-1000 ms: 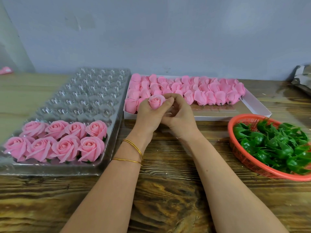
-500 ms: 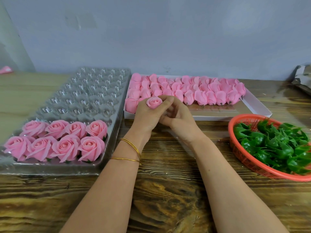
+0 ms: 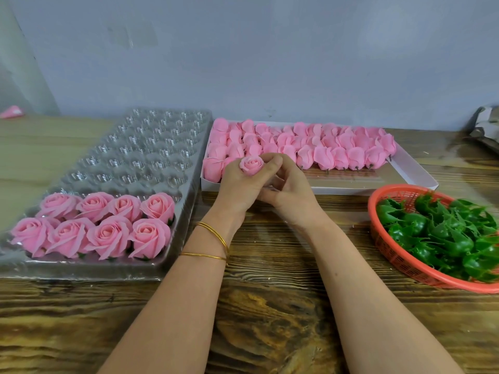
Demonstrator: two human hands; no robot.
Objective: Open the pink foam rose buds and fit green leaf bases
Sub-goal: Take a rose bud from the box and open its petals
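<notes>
My left hand [image 3: 241, 188] grips a pink foam rose bud [image 3: 251, 165] from below, its top facing up. My right hand [image 3: 290, 190] presses against the left, with its thumb and fingertips on the bud's right side. Behind the hands, a white box [image 3: 413, 168] holds several closed pink buds [image 3: 324, 147]. To the right stands an orange basket [image 3: 388, 255] full of green leaf bases [image 3: 442, 233]. On the left, a clear plastic cell tray [image 3: 129, 157] carries several opened roses [image 3: 102, 225] in its two nearest rows.
Everything sits on a wooden table [image 3: 270, 306] against a grey wall. A crumpled grey object [image 3: 486, 125] lies at the far right edge, and a small pink piece [image 3: 12, 112] at the far left.
Both hands have shifted slightly left and down with the bud. My right fingers have moved over the bud's side.
</notes>
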